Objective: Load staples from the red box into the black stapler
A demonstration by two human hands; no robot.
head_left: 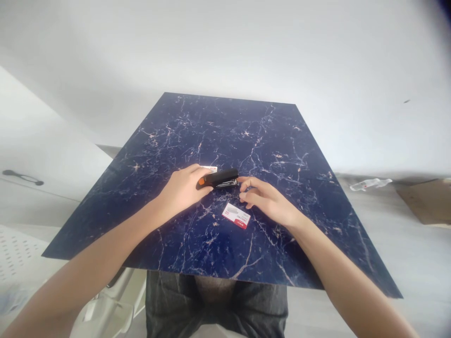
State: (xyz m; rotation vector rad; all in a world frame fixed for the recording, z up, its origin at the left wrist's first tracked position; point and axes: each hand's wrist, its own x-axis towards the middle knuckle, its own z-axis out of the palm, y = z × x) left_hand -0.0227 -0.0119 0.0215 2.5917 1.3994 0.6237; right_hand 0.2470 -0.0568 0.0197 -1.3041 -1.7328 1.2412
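A black stapler (222,177) with an orange part at its rear end lies sideways on the blue marbled table (225,126). My left hand (185,188) is closed around the stapler's rear end, thumb on the near side. My right hand (262,199) is at the stapler's front end, fingers loosely curled and apart, with the index fingertip at or very near its tip; I see nothing held in it. Between my hands and the near edge lies a small white and red box (236,216). A second white and red piece (213,168) shows behind the stapler, partly hidden by my left hand.
My legs (169,300) are under the near table edge, beside a white chair (109,305). On the floor to the right are a clear plastic bottle (369,184) and a brown cardboard piece (428,202). A white cabinet with a dark handle (23,177) stands at left.
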